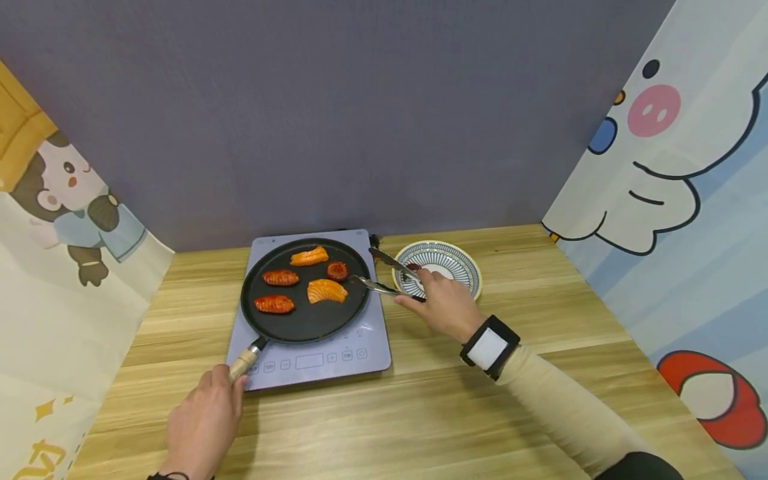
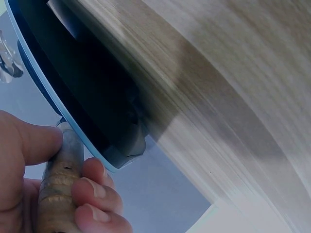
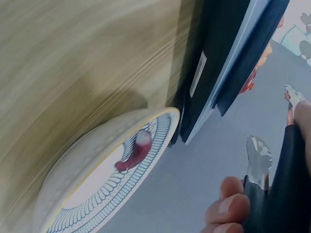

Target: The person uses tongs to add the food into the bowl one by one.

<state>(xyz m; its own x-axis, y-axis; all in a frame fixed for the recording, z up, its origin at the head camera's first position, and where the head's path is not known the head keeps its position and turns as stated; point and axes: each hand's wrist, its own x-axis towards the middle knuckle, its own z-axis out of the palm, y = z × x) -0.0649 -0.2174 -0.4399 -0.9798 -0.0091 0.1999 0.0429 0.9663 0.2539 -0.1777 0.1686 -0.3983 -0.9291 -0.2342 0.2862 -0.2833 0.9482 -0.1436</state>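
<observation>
My left hand [image 1: 204,417] grips the wooden handle [image 1: 243,362] of a black frying pan [image 1: 300,327], its fingers curled round it in the left wrist view. Lying flat in the pan are two orange striped pieces [image 1: 327,291] that look like salmon, two scored reddish pieces [image 1: 274,304] and a small round red piece [image 1: 337,271]. My right hand [image 1: 447,307] holds metal tongs [image 1: 384,289] with black grips; their tips are spread with nothing between them, near the pan's right rim. Below them, a patterned plate [image 1: 468,263] carries a dark red curved piece [image 3: 136,153].
The pan stands on a pale induction cooker [image 1: 375,353] with touch buttons along its front. All of it is on a wooden table [image 1: 360,433]. A grey panel [image 1: 360,120] rises behind, and cartoon-printed sheets [image 1: 708,220] flank both sides.
</observation>
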